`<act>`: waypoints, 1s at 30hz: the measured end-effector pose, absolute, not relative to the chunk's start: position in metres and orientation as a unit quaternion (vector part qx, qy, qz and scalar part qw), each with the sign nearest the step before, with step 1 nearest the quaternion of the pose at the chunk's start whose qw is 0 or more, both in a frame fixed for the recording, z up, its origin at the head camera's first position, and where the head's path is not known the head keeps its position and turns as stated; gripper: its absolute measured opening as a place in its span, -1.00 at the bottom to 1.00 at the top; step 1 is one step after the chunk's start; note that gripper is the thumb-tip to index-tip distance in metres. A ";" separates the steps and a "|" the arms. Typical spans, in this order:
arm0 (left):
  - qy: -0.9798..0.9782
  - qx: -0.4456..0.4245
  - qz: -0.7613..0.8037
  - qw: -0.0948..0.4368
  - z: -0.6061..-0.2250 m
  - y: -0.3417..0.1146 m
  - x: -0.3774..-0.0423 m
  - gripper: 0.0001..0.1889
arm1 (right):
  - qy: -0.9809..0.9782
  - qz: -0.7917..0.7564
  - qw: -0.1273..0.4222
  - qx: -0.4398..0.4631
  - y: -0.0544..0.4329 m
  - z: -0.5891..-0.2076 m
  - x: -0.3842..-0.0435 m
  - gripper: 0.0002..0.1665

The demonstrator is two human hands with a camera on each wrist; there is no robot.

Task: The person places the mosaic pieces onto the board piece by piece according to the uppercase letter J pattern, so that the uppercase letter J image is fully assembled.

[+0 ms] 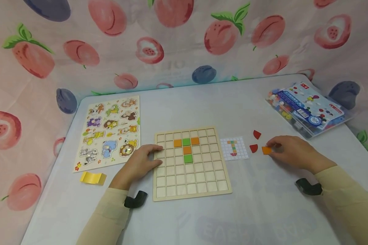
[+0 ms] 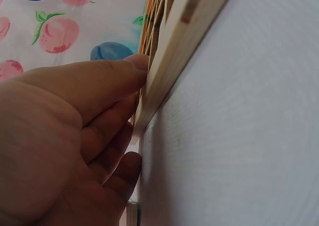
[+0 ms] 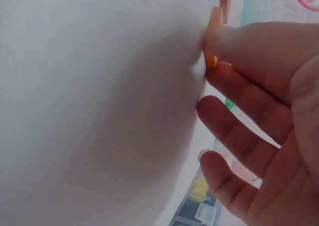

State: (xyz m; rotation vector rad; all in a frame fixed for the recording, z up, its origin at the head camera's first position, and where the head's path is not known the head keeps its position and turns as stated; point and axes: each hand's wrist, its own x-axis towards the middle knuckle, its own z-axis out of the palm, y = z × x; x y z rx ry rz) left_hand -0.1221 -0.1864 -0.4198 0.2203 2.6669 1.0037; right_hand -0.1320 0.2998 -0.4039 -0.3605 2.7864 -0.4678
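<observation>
A wooden grid board (image 1: 175, 190) lies in the middle of the table, with several orange and green square tiles in its upper cells. My left hand (image 1: 139, 163) rests at the board's left edge, thumb and forefinger spread apart on the rim; the left wrist view shows the thumb (image 2: 114, 79) against the wooden side. Over on the right, my right hand (image 1: 291, 152) pinches an orange square tile (image 1: 266, 150) by its edge between thumb and forefinger, low at the table. Two red quarter-round pieces (image 1: 253, 148) lie just left of that tile.
A small pattern card (image 1: 243, 154) lies between the board and the red pieces. An animal puzzle board (image 1: 110, 136) is at the left, with a yellow bridge-shaped block (image 1: 93, 178) below it. A clear plastic case (image 1: 312, 109) sits at the back right.
</observation>
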 end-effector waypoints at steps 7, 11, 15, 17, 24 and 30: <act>0.923 0.078 0.351 0.140 -0.419 -0.186 -0.122 -0.53 | 0.968 -0.157 0.142 -0.134 0.299 -0.402 -0.134 -0.61; 0.924 0.090 0.347 0.131 -0.418 -0.187 -0.122 -0.54 | 0.967 -0.159 0.141 -0.138 0.297 -0.398 -0.133 -0.63; 0.925 0.097 0.344 0.126 -0.417 -0.187 -0.121 -0.54 | 0.966 -0.163 0.141 -0.141 0.293 -0.394 -0.132 -0.63; 0.925 0.096 0.344 0.127 -0.417 -0.187 -0.121 -0.54 | 0.966 -0.162 0.139 -0.144 0.291 -0.392 -0.131 -0.61; 0.925 0.088 0.344 0.134 -0.415 -0.186 -0.120 -0.54 | 0.964 -0.164 0.119 -0.172 0.276 -0.387 -0.131 -0.68; 0.926 0.085 0.342 0.134 -0.414 -0.185 -0.119 -0.53 | 0.961 -0.164 0.111 -0.193 0.257 -0.387 -0.129 -0.69</act>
